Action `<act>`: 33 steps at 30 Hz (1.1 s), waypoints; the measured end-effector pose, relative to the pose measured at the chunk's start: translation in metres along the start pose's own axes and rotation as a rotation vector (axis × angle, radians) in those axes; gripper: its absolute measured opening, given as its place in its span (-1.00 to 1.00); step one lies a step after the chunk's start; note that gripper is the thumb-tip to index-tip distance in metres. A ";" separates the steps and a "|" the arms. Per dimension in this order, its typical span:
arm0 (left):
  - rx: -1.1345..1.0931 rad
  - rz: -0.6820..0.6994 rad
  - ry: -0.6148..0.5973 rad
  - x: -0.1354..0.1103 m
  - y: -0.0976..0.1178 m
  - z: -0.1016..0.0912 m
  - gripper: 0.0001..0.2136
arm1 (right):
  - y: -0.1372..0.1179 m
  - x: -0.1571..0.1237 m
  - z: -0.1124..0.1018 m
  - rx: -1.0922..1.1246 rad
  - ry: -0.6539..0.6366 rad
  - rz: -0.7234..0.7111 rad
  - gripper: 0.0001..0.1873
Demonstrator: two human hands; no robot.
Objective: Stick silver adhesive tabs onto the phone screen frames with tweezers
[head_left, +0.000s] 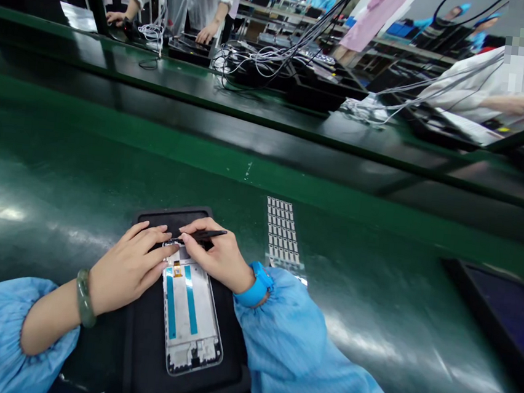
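A phone frame (pixel 194 320) lies back up on a black tray (pixel 144 358), with two blue strips and a small gold flex connector on its pale metal surface. My left hand (pixel 132 264) rests at the upper left of the frame; its fingers are stretched out and apart, the fingertips touching the top end. In a pen-like grip, my right hand (pixel 219 257) is closed on a slim black pen-like tool (pixel 209 235). The tool's working tip sits near the frame's top edge, largely hidden by fingers.
A sheet of small pale stickers (pixel 283 229) lies on the green bench (pixel 365 274) to the right. Another black tray (pixel 501 306) is at the far right. Beyond a raised dark rail (pixel 259 125), cables (pixel 275 59) and black trays lie by co-workers' hands (pixel 208 31).
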State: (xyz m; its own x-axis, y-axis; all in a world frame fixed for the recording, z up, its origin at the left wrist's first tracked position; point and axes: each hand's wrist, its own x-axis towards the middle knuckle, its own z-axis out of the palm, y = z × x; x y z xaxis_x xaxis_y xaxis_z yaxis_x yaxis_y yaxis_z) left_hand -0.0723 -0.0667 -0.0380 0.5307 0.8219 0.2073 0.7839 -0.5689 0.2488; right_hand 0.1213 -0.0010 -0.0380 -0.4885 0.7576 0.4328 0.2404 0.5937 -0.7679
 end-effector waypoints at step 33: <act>-0.020 -0.012 -0.011 0.000 -0.001 0.001 -0.69 | 0.003 -0.002 0.005 -0.001 0.078 0.073 -0.96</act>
State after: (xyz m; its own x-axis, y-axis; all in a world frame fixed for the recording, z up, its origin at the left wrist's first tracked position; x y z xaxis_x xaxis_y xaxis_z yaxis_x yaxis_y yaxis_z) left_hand -0.0729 -0.0664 -0.0389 0.5246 0.8289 0.1941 0.7836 -0.5593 0.2704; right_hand 0.1189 -0.0024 -0.0436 -0.4030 0.8178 0.4109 0.2738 0.5362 -0.7985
